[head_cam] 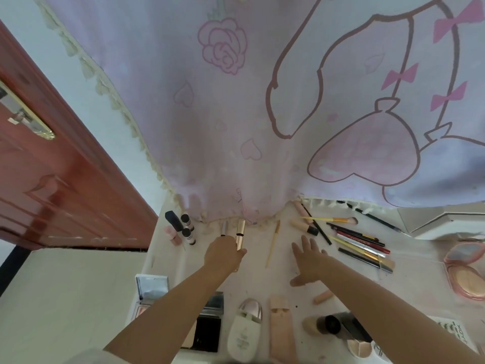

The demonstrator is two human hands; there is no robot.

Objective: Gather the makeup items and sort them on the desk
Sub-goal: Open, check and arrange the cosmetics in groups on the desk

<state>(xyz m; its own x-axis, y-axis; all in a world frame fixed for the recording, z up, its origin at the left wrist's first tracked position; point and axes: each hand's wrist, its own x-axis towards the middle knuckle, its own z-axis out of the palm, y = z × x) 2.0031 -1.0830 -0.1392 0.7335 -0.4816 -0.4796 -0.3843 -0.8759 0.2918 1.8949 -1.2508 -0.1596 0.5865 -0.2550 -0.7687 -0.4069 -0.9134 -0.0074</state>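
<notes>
the left hand (224, 249) sits just left of centre in the frame, fingers curled around the lower end of a gold tube (240, 233) that points up toward the hanging pink cloth (236, 114). a silver tube (223, 228) lies just beside it on the left, near the knuckles; i cannot tell if the hand touches that one too. the right hand (309, 261) hovers right of centre with fingers spread and straight, grasping nothing, its tips aimed at the pile of pencils and brushes (359, 243) in the right middle.

it looks like the sorting stage: tubes are being lined up along the far edge of the desk (262, 282), with small dark-capped bottles (187, 229) already grouped in the left middle. the likely next move is setting the gold tube parallel to the silver one, then reaching for the thin yellow brush (273, 244) lying alone between the two hands.

room is tight at the top, where the cloth fringe drapes onto the desk and could snag the tube tips. the desk's left edge falls away just past the bottles. bare surface lies between the hands and below them, down to the white bottle (244, 329) and peach tube (282, 329) at the bottom centre, and a small pink stick (323, 296) sits loose under the right forearm, easy to knock.
</notes>
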